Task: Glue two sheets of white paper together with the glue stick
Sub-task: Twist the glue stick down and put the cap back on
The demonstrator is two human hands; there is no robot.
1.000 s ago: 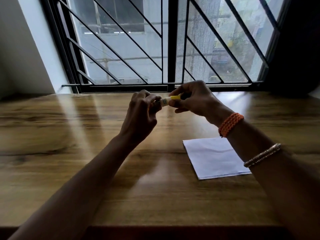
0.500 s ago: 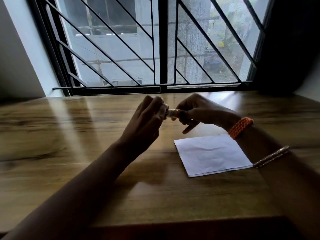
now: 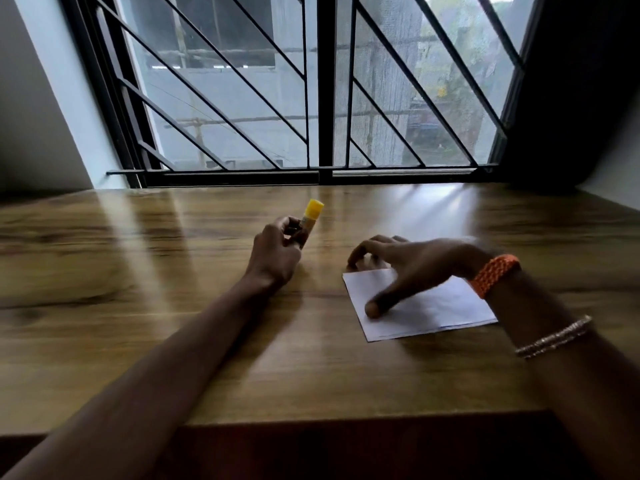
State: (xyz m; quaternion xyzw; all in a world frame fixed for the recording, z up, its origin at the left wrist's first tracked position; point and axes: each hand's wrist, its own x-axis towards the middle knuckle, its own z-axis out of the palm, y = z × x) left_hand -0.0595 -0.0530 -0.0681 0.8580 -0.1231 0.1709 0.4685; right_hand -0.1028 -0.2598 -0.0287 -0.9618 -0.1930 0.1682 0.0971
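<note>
From the head view, the left hand (image 3: pixel 277 252) held the glue stick (image 3: pixel 310 216) upright in curled fingers, yellow end up and well clear of the paper, probably to keep it ready. The right hand (image 3: pixel 412 268), fingers spread and holding nothing, hovered over the white paper (image 3: pixel 433 306) lying flat on the wooden table (image 3: pixel 138 271), thumb tip at or near the sheet, likely to steady or part the sheets. Motion blur hid any contact. Whether one or two sheets lay there was unclear, as was whether the yellow end was a cap.

No legible text, label, brand or number is observed; any print on the glue stick (image 3: pixel 310 216) cannot be read.
</note>
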